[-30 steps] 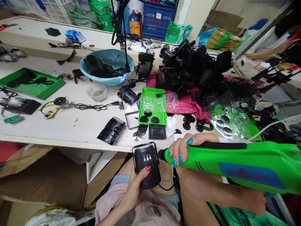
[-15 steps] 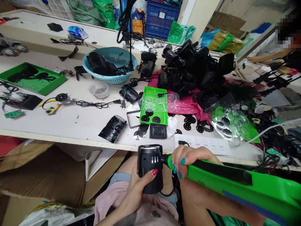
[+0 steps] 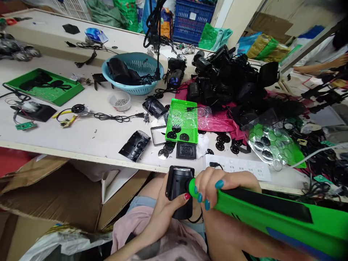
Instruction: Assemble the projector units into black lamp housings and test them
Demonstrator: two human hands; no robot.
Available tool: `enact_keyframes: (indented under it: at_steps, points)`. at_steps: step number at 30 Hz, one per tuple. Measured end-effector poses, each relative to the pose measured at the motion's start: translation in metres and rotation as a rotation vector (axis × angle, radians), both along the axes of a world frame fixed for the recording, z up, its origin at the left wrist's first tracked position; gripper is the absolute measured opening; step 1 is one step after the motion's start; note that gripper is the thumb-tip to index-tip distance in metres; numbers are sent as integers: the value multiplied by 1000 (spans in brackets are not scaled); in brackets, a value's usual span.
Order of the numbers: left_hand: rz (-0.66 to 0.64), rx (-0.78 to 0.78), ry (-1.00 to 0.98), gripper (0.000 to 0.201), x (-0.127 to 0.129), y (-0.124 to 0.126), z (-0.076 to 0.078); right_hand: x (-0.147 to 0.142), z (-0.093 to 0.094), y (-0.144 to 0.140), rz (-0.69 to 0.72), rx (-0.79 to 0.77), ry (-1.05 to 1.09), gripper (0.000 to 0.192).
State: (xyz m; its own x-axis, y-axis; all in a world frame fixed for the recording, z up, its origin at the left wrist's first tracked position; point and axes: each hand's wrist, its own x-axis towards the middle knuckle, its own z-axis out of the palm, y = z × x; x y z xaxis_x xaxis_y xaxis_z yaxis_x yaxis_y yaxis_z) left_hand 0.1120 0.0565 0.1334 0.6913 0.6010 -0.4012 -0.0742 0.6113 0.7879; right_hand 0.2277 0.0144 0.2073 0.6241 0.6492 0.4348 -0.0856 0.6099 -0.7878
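My left hand (image 3: 163,217) grips a small black lamp housing (image 3: 178,188) over my lap, just below the table edge. My right hand (image 3: 220,188) is closed around the front of a long green power screwdriver (image 3: 272,221), whose tip presses against the right side of the housing. A black cable hangs from the housing's underside.
The white table (image 3: 81,137) holds a green perforated tray (image 3: 181,119) with black discs, a teal basket (image 3: 133,72), a bowl of screws (image 3: 119,100), a white power strip (image 3: 239,167) and a heap of black housings (image 3: 225,83). An open cardboard box (image 3: 54,195) sits under the table at left. Another person's arm (image 3: 318,65) shows far right.
The housing and the screwdriver tip have come closer together and sunk lower toward my lap. The view has shifted slightly to the left.
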Motion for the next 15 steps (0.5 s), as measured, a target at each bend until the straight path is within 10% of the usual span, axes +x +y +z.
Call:
enact_keyframes:
  at_steps: [15]
  points:
    - [61, -150, 27, 72, 2, 5, -13, -6, 13, -16, -133, -146, -51, 13]
